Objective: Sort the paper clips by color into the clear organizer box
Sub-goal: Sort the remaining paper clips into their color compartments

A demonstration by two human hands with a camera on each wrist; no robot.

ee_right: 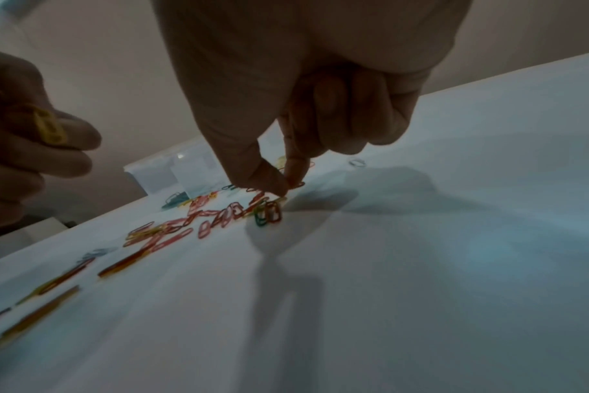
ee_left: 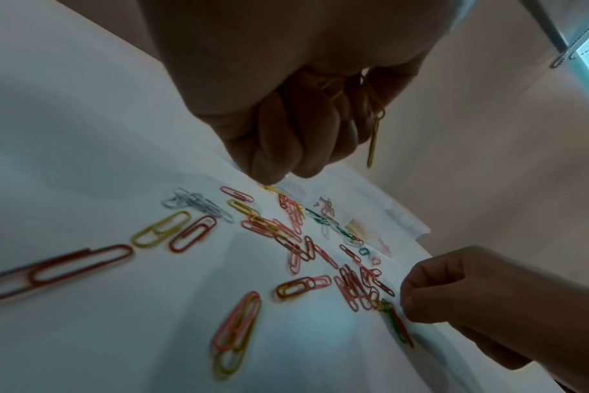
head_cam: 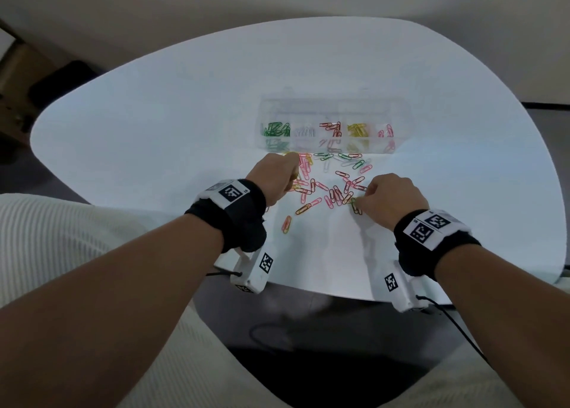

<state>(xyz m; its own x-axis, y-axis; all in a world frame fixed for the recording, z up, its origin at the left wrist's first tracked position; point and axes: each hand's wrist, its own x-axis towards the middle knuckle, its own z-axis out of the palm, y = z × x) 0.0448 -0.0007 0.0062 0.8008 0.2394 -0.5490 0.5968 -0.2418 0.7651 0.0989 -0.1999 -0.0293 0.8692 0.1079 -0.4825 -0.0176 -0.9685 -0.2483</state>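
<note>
We see the clear organizer box (head_cam: 334, 124) lying at twelve o'clock on the white tabletop (head_cam: 154, 124), its compartments holding green, silver, red, yellow and pink clips. Loose paper clips (head_cam: 330, 188) lie scattered just in front of it, between our hands. Our left hand (head_cam: 274, 176), at nine o'clock of the scatter, is curled round a bunch of yellow clips (ee_left: 346, 93), one dangling below the fingers. Our right hand (head_cam: 391, 195), at three o'clock, pinches thumb and forefinger together at the pile's edge, just above a green clip (ee_right: 261, 216) beside a red one; we cannot tell whether they grip a clip.
</note>
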